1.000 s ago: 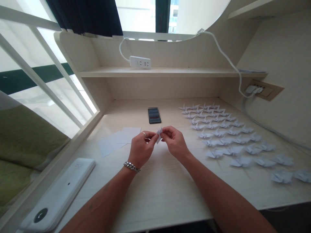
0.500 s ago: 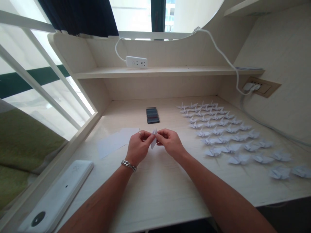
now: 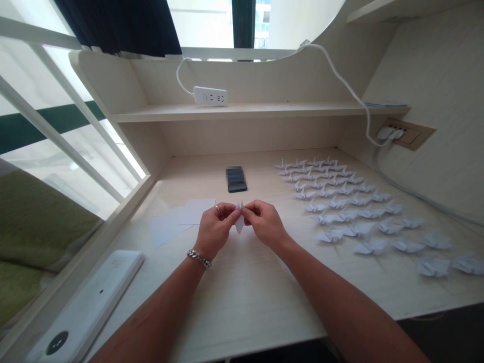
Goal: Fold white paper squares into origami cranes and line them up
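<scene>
Between my two hands is a small piece of folded white paper (image 3: 239,225), narrow and pointed at its lower end. My left hand (image 3: 217,225), with a ring and a chain bracelet, pinches its left side between thumb and fingers. On the other side my right hand (image 3: 264,222) grips the paper near its top, fingers curled. Part of the paper is hidden behind the fingertips. Flat white paper sheets (image 3: 172,224) lie just left of my left hand. Rows of folded white paper cranes (image 3: 357,200) stand to the right of my right hand.
A dark phone (image 3: 236,179) lies beyond my hands. At the near left is a long white device (image 3: 91,302) with a round dark spot. The shelf (image 3: 264,111) at the back carries a white power strip (image 3: 210,96). A cable (image 3: 344,80) runs to the wall socket (image 3: 410,134).
The folded paper has turned slightly in my fingers, and two small points now show at its top. My hands stay nearly in place; the whole view has shifted a little.
</scene>
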Demonstrator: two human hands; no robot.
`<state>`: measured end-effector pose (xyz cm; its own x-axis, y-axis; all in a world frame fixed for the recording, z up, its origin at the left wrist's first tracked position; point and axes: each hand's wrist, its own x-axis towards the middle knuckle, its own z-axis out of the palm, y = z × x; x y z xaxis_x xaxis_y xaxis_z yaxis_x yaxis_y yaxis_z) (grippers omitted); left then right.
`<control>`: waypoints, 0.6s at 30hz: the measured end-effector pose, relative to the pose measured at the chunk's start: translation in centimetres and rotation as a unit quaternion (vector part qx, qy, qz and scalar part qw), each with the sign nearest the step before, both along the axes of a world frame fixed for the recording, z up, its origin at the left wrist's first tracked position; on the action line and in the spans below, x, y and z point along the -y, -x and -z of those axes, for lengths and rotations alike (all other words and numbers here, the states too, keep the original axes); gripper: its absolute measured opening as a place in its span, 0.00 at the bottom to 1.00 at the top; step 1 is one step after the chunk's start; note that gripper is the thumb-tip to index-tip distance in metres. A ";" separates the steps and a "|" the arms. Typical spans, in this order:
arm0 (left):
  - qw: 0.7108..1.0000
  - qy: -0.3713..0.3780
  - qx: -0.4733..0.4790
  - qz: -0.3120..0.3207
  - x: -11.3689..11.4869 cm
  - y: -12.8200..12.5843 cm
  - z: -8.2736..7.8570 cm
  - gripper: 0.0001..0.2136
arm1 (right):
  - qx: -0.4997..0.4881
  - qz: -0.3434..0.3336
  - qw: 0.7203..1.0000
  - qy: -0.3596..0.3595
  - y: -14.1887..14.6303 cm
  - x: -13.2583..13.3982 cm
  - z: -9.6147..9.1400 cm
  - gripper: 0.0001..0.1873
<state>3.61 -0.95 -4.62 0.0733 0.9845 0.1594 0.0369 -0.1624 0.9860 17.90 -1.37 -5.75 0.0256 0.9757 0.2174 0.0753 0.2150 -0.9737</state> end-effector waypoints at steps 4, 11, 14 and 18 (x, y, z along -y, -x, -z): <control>1.000 0.013 0.010 -0.006 0.0 -0.3 0.0 0.16 | -0.002 0.012 1.000 0.003 0.3 -0.1 0.3 0.09; 0.999 0.017 0.014 -0.032 0.0 -0.3 -0.2 0.15 | -0.089 -0.026 0.995 0.034 0.8 0.1 0.0 0.13; 0.998 0.019 0.012 -0.056 0.0 -0.2 -0.2 0.15 | -0.136 -0.060 0.987 0.068 0.9 0.2 -0.3 0.17; 0.998 0.035 0.021 -0.047 0.0 -0.2 -0.1 0.17 | -0.108 -0.036 0.992 0.056 0.8 0.2 -0.4 0.17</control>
<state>3.85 -0.92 -4.51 -0.0261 0.9956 0.0902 0.0067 -0.0900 0.9959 17.13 -1.58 -5.36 -0.0105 0.9944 0.1054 -0.1500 0.1026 -0.9833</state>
